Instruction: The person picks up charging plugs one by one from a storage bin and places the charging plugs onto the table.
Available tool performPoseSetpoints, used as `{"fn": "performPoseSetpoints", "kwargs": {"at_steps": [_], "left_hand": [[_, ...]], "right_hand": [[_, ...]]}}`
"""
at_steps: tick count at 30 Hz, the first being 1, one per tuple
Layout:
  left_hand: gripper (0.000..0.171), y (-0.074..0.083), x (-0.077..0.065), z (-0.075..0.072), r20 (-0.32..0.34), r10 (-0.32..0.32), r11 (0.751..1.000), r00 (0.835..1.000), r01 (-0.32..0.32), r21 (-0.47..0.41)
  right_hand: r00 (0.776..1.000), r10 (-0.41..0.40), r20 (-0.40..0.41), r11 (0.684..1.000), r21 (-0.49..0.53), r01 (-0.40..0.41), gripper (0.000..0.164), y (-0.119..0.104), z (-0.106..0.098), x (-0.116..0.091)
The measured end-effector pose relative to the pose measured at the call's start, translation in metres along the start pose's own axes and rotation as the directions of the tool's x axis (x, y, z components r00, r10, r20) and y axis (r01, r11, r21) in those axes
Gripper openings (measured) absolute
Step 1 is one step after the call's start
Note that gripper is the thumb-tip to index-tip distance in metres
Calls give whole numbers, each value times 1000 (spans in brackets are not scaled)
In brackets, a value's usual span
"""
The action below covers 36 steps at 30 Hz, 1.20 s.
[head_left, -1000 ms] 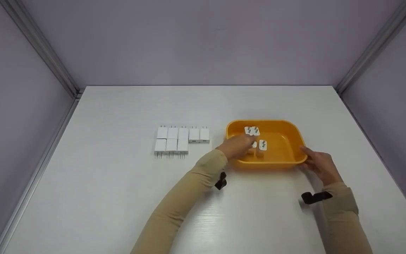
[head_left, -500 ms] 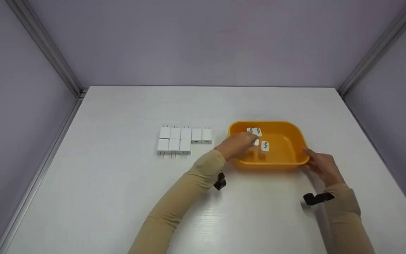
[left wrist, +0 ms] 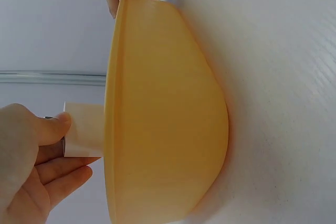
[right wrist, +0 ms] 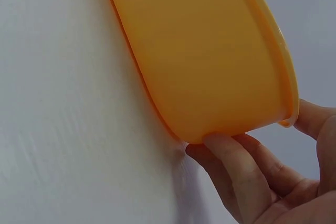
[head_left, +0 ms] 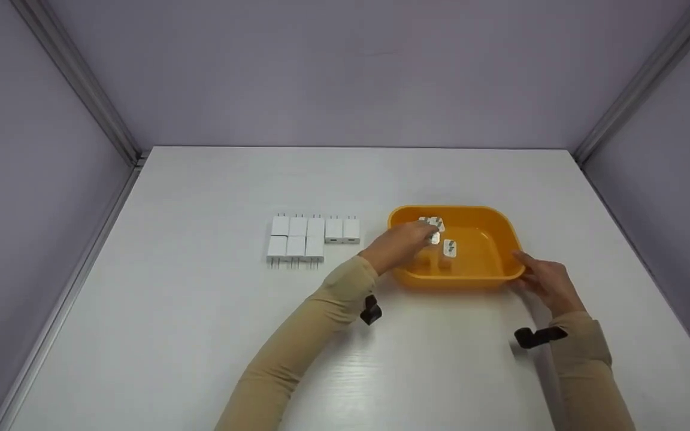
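An orange plastic bin stands on the white table, right of its middle. Over the bin's left part, my left hand pinches a white charger plug between thumb and fingers. In the left wrist view the prongs point back toward the palm, and the bin's wall hides the charger's lower end. Other chargers stand prongs up in the bin, one charger just right of the left hand and a pair behind it. At the bin's right end, my right hand grips the rim with the thumb and supports the wall with the fingers.
Left of the bin, several white chargers lie close together on the table, some in two rows with prongs facing outward. Grey-lilac panels enclose the table at the back and both sides.
My left hand has drawn slightly up and left in the bin with the charger pinched. The right hand keeps its grip on the bin. The whole head view shifted a little early on.
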<state>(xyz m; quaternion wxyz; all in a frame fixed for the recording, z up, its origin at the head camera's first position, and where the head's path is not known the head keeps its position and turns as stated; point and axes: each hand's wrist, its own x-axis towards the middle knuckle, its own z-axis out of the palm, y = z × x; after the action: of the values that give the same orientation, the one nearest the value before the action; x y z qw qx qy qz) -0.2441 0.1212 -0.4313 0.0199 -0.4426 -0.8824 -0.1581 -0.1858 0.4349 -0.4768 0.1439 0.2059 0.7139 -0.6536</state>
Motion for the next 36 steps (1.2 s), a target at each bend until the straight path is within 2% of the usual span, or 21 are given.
{"fn": "performPoseSetpoints", "kwargs": {"at_steps": [7, 12, 19, 23, 26, 31, 36], "left_hand": [[33, 1, -9, 0, -76, 43, 999, 996, -42, 18], [30, -1, -22, -2, -136, 24, 997, 990, -33, -66], [31, -7, -38, -4, -240, -8, 989, 971, -28, -143], [32, -11, -46, -8, -295, -45, 975, 954, -22, -222], [32, -15, -52, -12, -329, -50, 966, 943, -39, -257], [32, -24, -62, -13, -382, -64, 963, 922, -43, -265], [33, -35, -73, -10, -437, -92, 966, 895, -26, -256]], "right_hand": [[1000, 24, -20, 997, -72, -26, 88, 0, 3, 1], [999, 44, -28, 993, -112, -47, 92, -1, 4, 1], [1000, 16, -12, 999, 51, -15, 51, -4, 2, -3], [1000, 26, -14, 999, 28, -26, 65, -3, 2, -4], [999, 36, -14, 999, 31, -36, 75, -3, 3, -4], [999, 49, -12, 996, 76, -48, 81, -5, 3, -5], [998, 57, -11, 996, 70, -56, 85, -5, 4, -5]]}}
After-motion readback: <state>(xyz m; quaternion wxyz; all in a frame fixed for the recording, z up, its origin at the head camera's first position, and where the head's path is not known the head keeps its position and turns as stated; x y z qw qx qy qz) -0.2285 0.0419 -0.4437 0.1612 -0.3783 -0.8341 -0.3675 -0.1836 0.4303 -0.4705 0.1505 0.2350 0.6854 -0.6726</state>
